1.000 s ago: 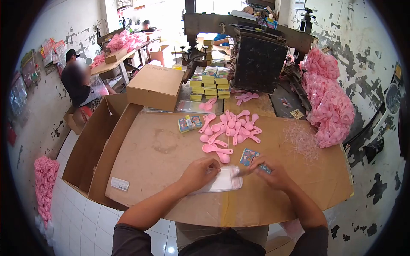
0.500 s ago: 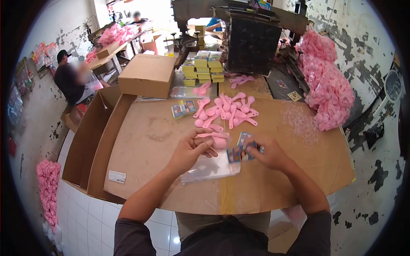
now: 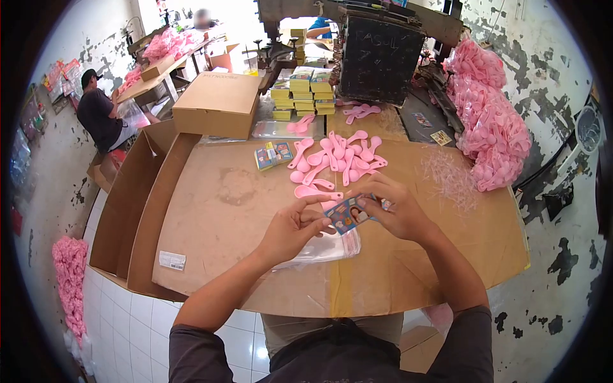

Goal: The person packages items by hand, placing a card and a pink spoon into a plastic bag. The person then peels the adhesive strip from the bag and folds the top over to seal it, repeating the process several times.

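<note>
A small printed card (image 3: 348, 216) with a blue picture side is held slanted between my hands. My right hand (image 3: 399, 209) pinches its right end, where more card edges show behind the fingers. At the card's left corner is the thumb of my left hand (image 3: 292, 226), whose curled fingers hold a pink plastic spoon (image 3: 329, 205), mostly hidden behind the card. Another pink spoon (image 3: 308, 191) shows just above those fingers. Beneath my hands lie clear plastic bags (image 3: 325, 247). Past them spreads a pile of pink spoons (image 3: 338, 156), with a banded card stack (image 3: 273, 156) to its left.
A closed carton (image 3: 217, 105) and stacked card bundles (image 3: 303, 92) stand at the back. Bagged pink spoons (image 3: 491, 134) are heaped on the right, near plastic scraps (image 3: 450, 179). An open carton (image 3: 137, 210) borders the cardboard-covered table (image 3: 217, 236). Another person (image 3: 102, 112) sits far left.
My right hand has lifted the card from low over the bags and brought it up against my left fingers. The card now covers most of the spoon in my left hand.
</note>
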The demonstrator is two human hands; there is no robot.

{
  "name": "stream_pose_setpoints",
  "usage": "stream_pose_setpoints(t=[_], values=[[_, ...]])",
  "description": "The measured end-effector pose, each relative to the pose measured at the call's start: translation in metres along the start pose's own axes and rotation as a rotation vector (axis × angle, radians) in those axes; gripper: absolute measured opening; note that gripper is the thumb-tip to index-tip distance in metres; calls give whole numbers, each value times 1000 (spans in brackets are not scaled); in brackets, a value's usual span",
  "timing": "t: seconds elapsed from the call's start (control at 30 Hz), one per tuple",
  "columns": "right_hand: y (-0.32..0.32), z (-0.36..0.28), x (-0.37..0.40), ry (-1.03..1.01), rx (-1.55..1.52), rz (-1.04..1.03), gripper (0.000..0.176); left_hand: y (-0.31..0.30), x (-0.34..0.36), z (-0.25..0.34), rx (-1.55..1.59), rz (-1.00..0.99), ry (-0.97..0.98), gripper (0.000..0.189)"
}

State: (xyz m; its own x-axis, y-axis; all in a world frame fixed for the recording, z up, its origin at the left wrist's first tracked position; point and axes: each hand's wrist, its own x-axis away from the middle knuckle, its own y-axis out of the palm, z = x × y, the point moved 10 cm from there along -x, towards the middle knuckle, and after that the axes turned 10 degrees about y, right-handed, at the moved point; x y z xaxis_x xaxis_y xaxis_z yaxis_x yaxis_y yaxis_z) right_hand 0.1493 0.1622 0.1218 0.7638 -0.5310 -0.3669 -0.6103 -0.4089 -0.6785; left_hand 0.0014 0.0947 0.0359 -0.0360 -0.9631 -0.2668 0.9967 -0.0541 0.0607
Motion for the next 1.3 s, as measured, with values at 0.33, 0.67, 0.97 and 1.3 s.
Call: stream_pose_setpoints(t=[0.33,0.67,0.97,1.3], values=[[39,11,3,-8,-244,56,21,-2,3,-9,54,-22,-49,45],[86,79,-75,91,295,15,17,-41,-5,-8,81,161,7,32],[-21,22,-36,222,56,158,16,-39,-3,-1,81,194,-4,36],[-2,-4,-22,78,72,-45,21,-16,3,-8,-28,49,-89,32]])
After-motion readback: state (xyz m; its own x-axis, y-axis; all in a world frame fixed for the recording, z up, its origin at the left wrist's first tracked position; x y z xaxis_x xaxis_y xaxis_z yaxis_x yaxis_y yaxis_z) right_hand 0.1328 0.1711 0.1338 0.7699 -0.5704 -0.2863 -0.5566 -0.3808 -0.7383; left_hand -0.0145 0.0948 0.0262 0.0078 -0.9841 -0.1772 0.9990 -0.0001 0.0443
